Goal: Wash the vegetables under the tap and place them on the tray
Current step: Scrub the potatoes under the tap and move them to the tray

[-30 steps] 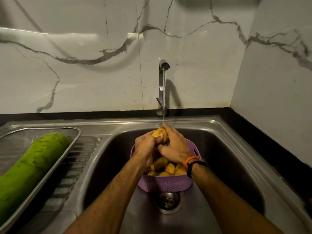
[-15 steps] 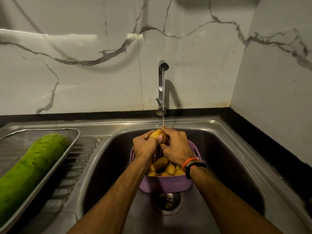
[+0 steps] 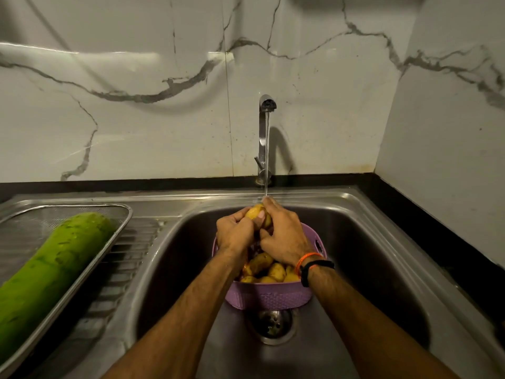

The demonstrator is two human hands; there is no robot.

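Observation:
A yellow-brown potato (image 3: 255, 213) is held under the thin stream from the steel tap (image 3: 264, 138). My left hand (image 3: 236, 232) grips it from the left with the thumb across its top. My right hand (image 3: 284, 236) grips it from the right, fingers curled over it where the water lands. Below my hands a purple plastic basket (image 3: 269, 296) stands in the sink and holds several more potatoes (image 3: 261, 265). On the left a metal mesh tray (image 3: 120, 231) carries a large green gourd (image 3: 52, 266).
The steel sink basin (image 3: 369, 269) has its drain (image 3: 272, 324) just in front of the basket. A ribbed draining board (image 3: 123, 272) lies between tray and basin. Marble walls stand behind and to the right, with a black counter strip (image 3: 437, 231) along the right edge.
Both hands have shifted slightly around the potato under the stream, turning it a little; the left thumb now lies over its top. Basket, tray and gourd have not moved.

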